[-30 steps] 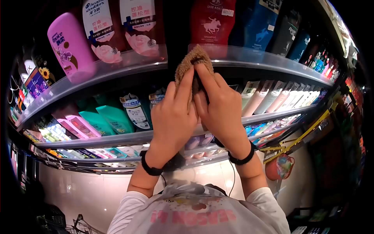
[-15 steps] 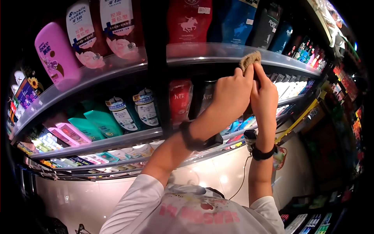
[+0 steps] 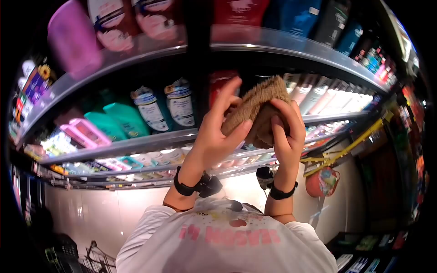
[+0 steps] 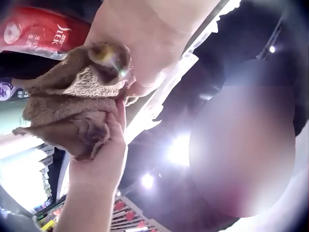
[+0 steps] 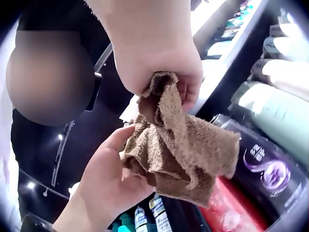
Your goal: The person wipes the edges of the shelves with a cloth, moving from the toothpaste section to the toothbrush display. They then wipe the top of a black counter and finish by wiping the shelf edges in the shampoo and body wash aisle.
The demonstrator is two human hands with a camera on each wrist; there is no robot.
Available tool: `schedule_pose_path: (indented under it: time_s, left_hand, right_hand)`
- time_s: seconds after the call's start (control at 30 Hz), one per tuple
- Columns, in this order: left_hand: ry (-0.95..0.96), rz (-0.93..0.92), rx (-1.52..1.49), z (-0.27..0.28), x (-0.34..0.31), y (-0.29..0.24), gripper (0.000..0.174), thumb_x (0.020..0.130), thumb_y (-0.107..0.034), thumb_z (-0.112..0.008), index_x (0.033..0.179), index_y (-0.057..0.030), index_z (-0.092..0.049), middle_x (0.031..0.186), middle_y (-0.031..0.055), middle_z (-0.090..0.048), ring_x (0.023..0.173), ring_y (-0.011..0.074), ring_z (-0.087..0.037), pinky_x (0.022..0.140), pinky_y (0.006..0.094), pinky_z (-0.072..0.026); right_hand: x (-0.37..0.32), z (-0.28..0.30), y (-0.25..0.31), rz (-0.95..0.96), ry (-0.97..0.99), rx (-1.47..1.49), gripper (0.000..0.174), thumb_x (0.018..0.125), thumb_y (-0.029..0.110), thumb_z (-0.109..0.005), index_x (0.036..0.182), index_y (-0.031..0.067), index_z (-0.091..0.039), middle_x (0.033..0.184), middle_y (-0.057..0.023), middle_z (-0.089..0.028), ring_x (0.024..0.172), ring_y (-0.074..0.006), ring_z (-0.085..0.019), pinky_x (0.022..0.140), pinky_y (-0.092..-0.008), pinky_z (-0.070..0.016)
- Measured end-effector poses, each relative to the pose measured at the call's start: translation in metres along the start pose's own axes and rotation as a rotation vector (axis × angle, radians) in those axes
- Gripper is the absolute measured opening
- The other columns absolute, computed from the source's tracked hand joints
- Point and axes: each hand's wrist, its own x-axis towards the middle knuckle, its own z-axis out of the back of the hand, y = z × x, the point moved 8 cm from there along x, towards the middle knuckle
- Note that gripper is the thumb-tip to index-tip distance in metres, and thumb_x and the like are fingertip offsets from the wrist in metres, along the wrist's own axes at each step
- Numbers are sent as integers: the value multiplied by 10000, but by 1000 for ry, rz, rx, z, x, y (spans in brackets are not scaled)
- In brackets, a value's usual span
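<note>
A brown terry cloth (image 3: 259,107), bunched and folded, hangs between my two hands in front of the shelves. My left hand (image 3: 216,132) holds its left side, thumb on the near face and the other fingers partly hidden behind it. On the other side, my right hand (image 3: 289,134) grips the cloth with curled fingers. In the right wrist view, folds of the cloth (image 5: 169,145) hang out of the right fist, and the left hand (image 5: 108,176) supports them from below. The left wrist view shows the cloth (image 4: 72,101) crumpled, with loose corners sticking out.
Above the hands runs a clear upper shelf lip (image 3: 291,43), with a red bottle (image 3: 236,34) and blue bottle (image 3: 296,18) behind it. The lower shelf holds green bottles (image 3: 125,120) and pale tubes (image 3: 314,93). A red basket (image 3: 322,182) stands on the floor at right.
The cloth was at the upper shelf's lip, first mid-view, then farther right. Now both hands have drawn it down and left, off the lip, and it is spread wider between them.
</note>
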Motion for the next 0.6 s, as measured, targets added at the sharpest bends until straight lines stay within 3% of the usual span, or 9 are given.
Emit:
schedule_pose_path:
  time_s: [0.03, 0.13, 0.27, 0.4, 0.43, 0.5, 0.57, 0.6]
  left_hand:
    - [57, -15, 93, 8, -4, 2, 560, 819, -146, -598, 1317, -9, -384, 1120, 118, -541, 982, 143, -516, 851, 275, -415]
    - [10, 201, -75, 23, -24, 3, 472, 871, -214, -577, 1253, 30, -444, 1087, 80, -573, 944, 104, -519, 845, 249, -426]
    - [-241, 219, -203, 50, -46, 1, 323, 928, -159, -484, 1166, 58, -512, 1021, 59, -613, 901, 78, -545, 797, 219, -443]
    - [-485, 256, -332, 66, -63, -10, 345, 944, -230, -458, 1152, 35, -531, 1024, 71, -625, 891, 100, -598, 765, 227, -473]
    - [-501, 257, -324, 70, -66, -9, 345, 944, -230, -458, 1152, 35, -531, 1024, 71, -625, 891, 100, -598, 765, 227, -473]
    - [-514, 257, -385, 75, -66, -3, 365, 947, -244, -453, 1181, 30, -511, 1044, 77, -618, 908, 110, -598, 786, 233, -471]
    - [-516, 263, -420, 75, -67, 3, 375, 949, -251, -450, 1195, 27, -501, 1054, 80, -614, 917, 116, -598, 796, 236, -470]
    - [-514, 257, -343, 74, -67, 4, 392, 948, -255, -452, 1221, 26, -477, 1100, 90, -592, 970, 129, -580, 835, 244, -455]
  right_hand:
    - [-2, -8, 1, 1, 22, 28, 375, 717, -84, -487, 1051, 22, -621, 828, -104, -516, 746, -203, -516, 668, -243, -405]
    - [-3, -35, 12, 82, 165, 91, 348, 694, -83, -500, 992, 19, -648, 900, -122, -524, 791, -222, -531, 691, -259, -423]
    - [-3, -63, 21, 111, 218, 154, 336, 692, -74, -529, 977, 46, -663, 1028, -131, -505, 864, -238, -535, 734, -281, -436]
    - [-4, -75, 24, 205, 103, 26, 310, 689, -57, -586, 958, 71, -673, 1091, -124, -497, 869, -230, -543, 716, -291, -452]
    - [-6, -77, 19, 119, 82, 82, 291, 679, -60, -602, 938, 52, -670, 1115, -130, -504, 850, -232, -550, 700, -298, -460]
    - [-7, -75, 22, 157, 119, 138, 273, 659, -31, -634, 924, 28, -666, 1105, -133, -516, 846, -246, -557, 687, -305, -467]
    - [-9, -85, 32, 263, 336, 211, 325, 630, 35, -698, 952, 18, -663, 1044, -134, -525, 864, -278, -557, 726, -326, -464]
    - [-10, -96, 41, 285, 504, 235, 508, 596, 111, -757, 1082, 48, -625, 1052, -145, -511, 918, -301, -542, 779, -354, -451]
